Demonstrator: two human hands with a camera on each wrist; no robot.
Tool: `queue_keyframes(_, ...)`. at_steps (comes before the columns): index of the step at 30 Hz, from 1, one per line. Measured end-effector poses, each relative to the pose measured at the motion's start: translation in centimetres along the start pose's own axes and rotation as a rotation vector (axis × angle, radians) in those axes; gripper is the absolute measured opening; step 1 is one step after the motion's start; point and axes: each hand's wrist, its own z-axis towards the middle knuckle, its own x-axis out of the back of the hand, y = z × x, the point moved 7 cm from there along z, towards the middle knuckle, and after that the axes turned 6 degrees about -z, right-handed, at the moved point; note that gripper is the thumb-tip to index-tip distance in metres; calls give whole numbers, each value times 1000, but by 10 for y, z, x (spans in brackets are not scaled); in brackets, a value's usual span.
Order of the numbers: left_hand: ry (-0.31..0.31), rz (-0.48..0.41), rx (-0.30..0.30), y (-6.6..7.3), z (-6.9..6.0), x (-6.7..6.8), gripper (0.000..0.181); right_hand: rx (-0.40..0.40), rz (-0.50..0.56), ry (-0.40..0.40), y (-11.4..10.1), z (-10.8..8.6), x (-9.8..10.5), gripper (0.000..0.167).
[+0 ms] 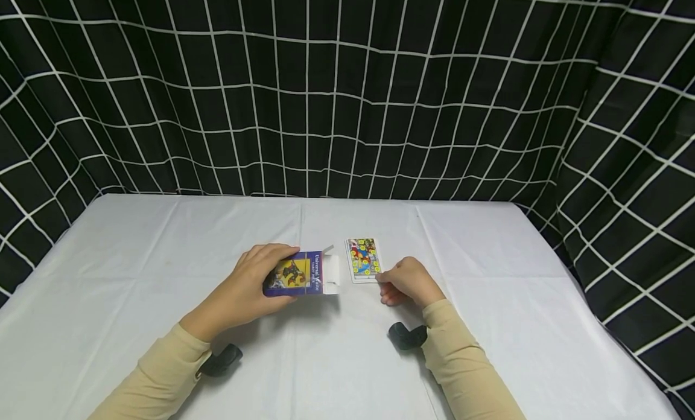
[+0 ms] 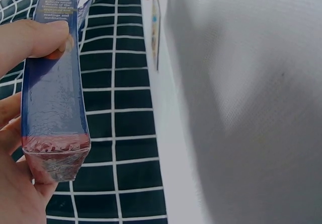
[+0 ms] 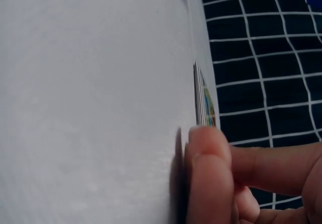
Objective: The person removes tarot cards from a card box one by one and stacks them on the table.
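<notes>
My left hand (image 1: 244, 287) grips a blue tarot card box (image 1: 293, 274) by its left end, holding it above the white table. The box's white end flap (image 1: 331, 274) stands open on the right, toward the cards. In the left wrist view, the thumb presses on the narrow side of the box (image 2: 55, 98). To the right of the box, a thin stack of tarot cards (image 1: 364, 257) lies on the cloth, a colourful picture on top. My right hand (image 1: 409, 281) pinches its lower right corner; in the right wrist view, fingers partly cover the stack (image 3: 199, 100).
A white cloth (image 1: 304, 372) covers the table. Behind it and along the sides hangs a black curtain (image 1: 326, 106) with a white grid. A dark curved device sticks out near each wrist, beside the left sleeve (image 1: 222, 359) and the right sleeve.
</notes>
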Motion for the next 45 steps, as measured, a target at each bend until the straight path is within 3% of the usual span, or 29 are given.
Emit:
queue_keyframes(8,14,4,19,-3,2,0,76,69,83,96,-3,0,13,18)
queue_keyframes(14,9,-8,71,-10,1,-1,76,119,189,191,-12,-4,21,26)
queue_keyframes(20,-15,-29,120,-18,3,-2,75,167,209,270,-23,-13,33,32)
queue_keyframes(30,-32,42,194,-37,-4,4,75,200,274,259,-34,-17,34,34)
queue_keyframes(45,-89,85,276,-53,3,1,75,263,261,258,-47,-24,39,31)
